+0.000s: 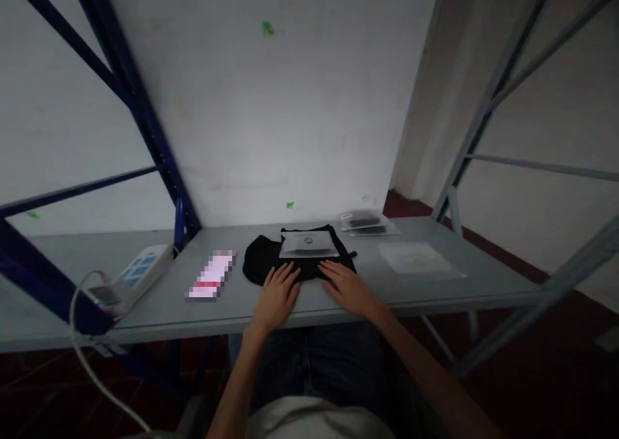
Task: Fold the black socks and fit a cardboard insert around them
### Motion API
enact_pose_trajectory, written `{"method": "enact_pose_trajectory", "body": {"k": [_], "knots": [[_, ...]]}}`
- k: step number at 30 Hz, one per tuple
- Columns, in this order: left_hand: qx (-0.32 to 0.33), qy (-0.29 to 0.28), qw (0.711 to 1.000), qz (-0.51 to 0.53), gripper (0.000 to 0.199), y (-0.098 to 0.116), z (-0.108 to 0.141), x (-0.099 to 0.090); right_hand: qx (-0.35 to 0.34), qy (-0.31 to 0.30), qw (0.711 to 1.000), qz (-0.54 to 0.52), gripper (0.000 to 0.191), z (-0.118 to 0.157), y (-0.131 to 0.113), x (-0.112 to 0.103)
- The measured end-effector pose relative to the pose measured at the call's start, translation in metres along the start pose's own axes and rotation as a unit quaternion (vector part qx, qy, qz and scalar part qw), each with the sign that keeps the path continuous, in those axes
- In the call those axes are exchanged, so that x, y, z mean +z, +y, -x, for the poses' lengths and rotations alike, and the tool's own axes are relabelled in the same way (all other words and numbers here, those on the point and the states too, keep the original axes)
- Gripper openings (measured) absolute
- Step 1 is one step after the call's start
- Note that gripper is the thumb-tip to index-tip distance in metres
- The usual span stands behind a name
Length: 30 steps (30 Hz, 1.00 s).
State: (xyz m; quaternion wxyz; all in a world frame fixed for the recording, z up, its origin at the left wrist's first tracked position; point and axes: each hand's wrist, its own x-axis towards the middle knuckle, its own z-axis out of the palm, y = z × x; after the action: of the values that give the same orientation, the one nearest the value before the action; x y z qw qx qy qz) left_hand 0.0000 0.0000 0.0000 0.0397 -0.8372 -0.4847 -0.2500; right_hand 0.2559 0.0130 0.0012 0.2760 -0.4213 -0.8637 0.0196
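My left hand (279,295) lies flat, fingers a little apart, with its fingertips at the front edge of a black cloth item (264,258). To its right, my right hand (347,289) rests palm down in the same way, fingertips on the cloth's front right part. Neither hand holds anything. On top of the black cloth, beyond my fingers, sits a clear flat packet (308,243) with a small ring-shaped mark. The cloth lies spread on the grey shelf table (193,316).
Left of the cloth is a blurred-out pink and white phone-like item (213,276). Further left stands a white power strip (142,274) with a cable. Packets with dark contents (365,222) lie at the back right, and an empty-looking clear bag (418,259) is nearer. Blue posts (145,113) rise left.
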Motion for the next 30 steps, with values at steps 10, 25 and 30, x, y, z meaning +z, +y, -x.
{"method": "enact_pose_trajectory", "body": {"k": [10,25,30], "knots": [[0.001,-0.006,1.0,-0.002,0.045,0.002,0.0,-0.002,-0.038,0.018,0.998,0.039,0.056,-0.042,-0.004,-0.004],[-0.004,-0.008,1.0,-0.001,0.044,0.0,-0.001,0.0,0.016,-0.117,0.987,0.11,0.076,-0.111,0.017,0.016],[0.003,0.001,1.0,0.008,0.045,0.0,0.0,0.0,0.033,-0.121,0.98,0.156,0.079,-0.121,0.015,0.016]]}}
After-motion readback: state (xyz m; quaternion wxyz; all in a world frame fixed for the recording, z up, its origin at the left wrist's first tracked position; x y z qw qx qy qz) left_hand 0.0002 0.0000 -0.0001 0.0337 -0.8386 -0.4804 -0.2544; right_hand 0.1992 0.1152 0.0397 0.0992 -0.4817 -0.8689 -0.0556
